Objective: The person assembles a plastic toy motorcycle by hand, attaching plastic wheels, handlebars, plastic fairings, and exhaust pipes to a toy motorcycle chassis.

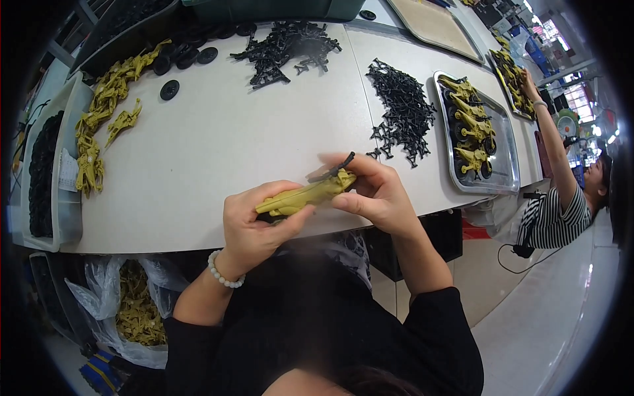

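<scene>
Over the table's near edge, my left hand grips the rear of a yellow toy motorcycle body, thumb and fingers on its sides. At its front end my right hand is closed round it, thumb against the yellow plastic and fingers partly blurred. A black handlebar piece juts up at that end, beside my right fingers; whether it is fully seated I cannot tell. The underside of the body is hidden by my hands.
Small black parts, black handlebar pieces, black wheels and yellow bodies lie in piles. A metal tray holds toy motorcycles. A white bin stands left. At far right, another person's hand reaches to a second tray.
</scene>
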`<state>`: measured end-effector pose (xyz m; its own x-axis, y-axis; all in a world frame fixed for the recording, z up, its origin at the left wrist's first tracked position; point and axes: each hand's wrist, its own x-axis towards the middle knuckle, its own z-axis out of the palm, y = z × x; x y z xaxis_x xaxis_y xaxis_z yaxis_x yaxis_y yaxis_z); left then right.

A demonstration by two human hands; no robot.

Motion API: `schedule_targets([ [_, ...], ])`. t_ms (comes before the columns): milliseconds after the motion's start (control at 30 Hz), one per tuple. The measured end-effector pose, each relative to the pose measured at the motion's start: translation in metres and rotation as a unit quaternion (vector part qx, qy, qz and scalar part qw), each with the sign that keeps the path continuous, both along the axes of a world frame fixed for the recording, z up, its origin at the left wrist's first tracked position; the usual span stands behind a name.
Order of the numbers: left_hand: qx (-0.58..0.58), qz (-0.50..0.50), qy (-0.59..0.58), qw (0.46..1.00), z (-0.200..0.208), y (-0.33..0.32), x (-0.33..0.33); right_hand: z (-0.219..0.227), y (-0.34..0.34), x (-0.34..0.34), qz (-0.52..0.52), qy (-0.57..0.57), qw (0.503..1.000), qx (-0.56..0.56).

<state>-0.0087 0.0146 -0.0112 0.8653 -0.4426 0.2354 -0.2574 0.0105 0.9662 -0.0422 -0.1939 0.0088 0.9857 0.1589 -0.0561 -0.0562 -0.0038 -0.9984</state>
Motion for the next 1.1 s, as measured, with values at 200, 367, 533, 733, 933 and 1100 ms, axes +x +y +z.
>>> schedule_targets([
  [200, 0.031, -0.006, -0.037, 0.999, -0.004, -0.001, 0.004, -0.005, 0.000, -0.003, -0.039, 0.020, 0.999, -0.029],
  [367, 0.025, -0.029, -0.063, 0.997, 0.003, -0.002, 0.001, -0.007, -0.004, -0.002, -0.025, 0.025, 0.999, -0.008],
  [533, 0.009, -0.015, -0.032, 0.999, 0.002, -0.001, -0.001, -0.005, -0.001, -0.001, -0.019, 0.027, 0.999, 0.022],
  [733, -0.023, -0.031, 0.169, 0.985, 0.009, 0.003, 0.002, -0.005, -0.004, 0.001, 0.027, 0.079, 0.994, -0.066],
  [933, -0.085, -0.016, 0.283, 0.955, 0.005, -0.003, 0.012, -0.007, 0.004, 0.015, -0.031, 0.087, 0.994, 0.065],
  [1100, -0.113, 0.011, 0.273, 0.955, 0.003, -0.004, 0.011, -0.002, 0.002, 0.025, 0.009, 0.065, 0.998, 0.009],
])
